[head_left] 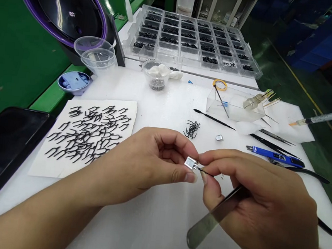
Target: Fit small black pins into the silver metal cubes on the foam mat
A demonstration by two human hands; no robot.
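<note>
Silver metal capsule (pixel 190 163) sits between my two hands, just above center in the head view, pinched by the thumb and fingertips of my left hand (pixel 147 165). A thin black wire (pixel 204 171) touches its right end and runs into my right hand (pixel 259 202), which is closed around flat steel tweezers (pixel 213 214). Their tips are hidden behind the fingers, so I can't tell whether they grip the wire.

From the hands, a loose clump of black wires (pixel 191 129) and a small silver piece (pixel 219 137) lie at 12 o'clock. Black forked pieces cover a paper sheet (pixel 83 138) at 10 o'clock. A blue-handled tool (pixel 275 156) lies at 2 o'clock, with a syringe (pixel 320 118) farther out. Beyond, a clear compartment tray (pixel 196 40) holds black parts, and a glass bowl (pixel 157 75) holds cotton and tiny metal bits.
</note>
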